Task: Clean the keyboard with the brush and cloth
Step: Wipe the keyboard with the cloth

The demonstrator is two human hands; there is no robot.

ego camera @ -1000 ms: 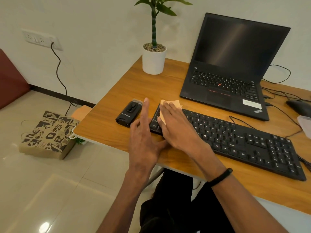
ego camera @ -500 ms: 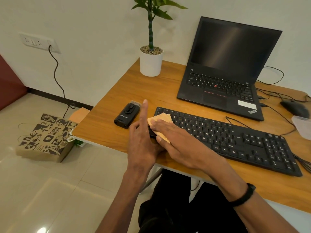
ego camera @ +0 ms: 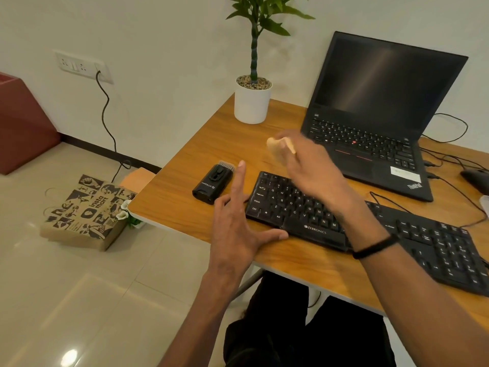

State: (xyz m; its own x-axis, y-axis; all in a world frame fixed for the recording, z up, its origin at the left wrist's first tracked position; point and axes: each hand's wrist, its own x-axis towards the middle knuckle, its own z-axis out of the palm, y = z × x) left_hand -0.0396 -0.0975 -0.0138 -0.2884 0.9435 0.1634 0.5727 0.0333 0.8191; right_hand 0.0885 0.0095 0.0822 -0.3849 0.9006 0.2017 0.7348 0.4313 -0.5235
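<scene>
A black keyboard (ego camera: 312,207) lies along the front of the wooden desk (ego camera: 201,181). My right hand (ego camera: 309,165) is lifted above the keyboard's left end and grips a tan cloth (ego camera: 277,149); the hand is blurred by motion. My left hand (ego camera: 238,229) hovers open at the keyboard's left edge, fingers spread, thumb near its front left corner. The black brush tool (ego camera: 213,184) lies on the desk just left of the keyboard, bristles pointing away from me, beside my left forefinger.
An open black laptop (ego camera: 375,123) stands behind the keyboard. A potted plant (ego camera: 252,102) sits at the desk's back left corner. A mouse (ego camera: 476,178) and cables lie at the right. A paper bag (ego camera: 84,210) rests on the floor to the left.
My right hand has lifted the cloth off the keyboard's left end and moved it up and away toward the laptop. My left hand has drawn back a little and spread its fingers.
</scene>
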